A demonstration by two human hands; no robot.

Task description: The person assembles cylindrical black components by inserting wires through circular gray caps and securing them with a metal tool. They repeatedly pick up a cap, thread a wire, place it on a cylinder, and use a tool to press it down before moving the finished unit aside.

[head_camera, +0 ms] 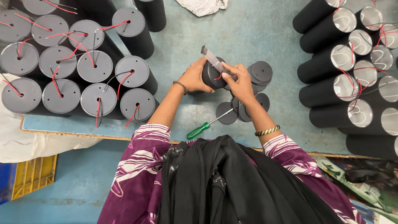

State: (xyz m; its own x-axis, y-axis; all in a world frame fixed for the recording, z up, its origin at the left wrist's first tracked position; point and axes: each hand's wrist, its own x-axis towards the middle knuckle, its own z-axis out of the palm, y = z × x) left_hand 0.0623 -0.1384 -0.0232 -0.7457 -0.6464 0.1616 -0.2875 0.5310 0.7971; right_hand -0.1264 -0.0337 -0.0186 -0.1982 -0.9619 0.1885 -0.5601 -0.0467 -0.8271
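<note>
My left hand (194, 78) grips the side of a black cylinder (211, 76) standing on the blue-grey table (232, 29). My right hand (238, 81) rests on the cylinder's top and pinches a small clear plastic packet (212, 59) that sticks up to the upper left. A short red wire shows at the cylinder's top by my fingers. Several loose dark round caps (261, 71) lie just right of and below my right hand. A green-handled screwdriver (199, 130) lies on the table near the front edge, between my forearms.
Upright capped black cylinders (95, 66) with red and black wires crowd the left of the table. Open-ended black cylinders (331, 89) lie stacked on the right. A white cloth (202, 6) sits at the far edge. A yellow crate (33, 174) stands on the floor lower left.
</note>
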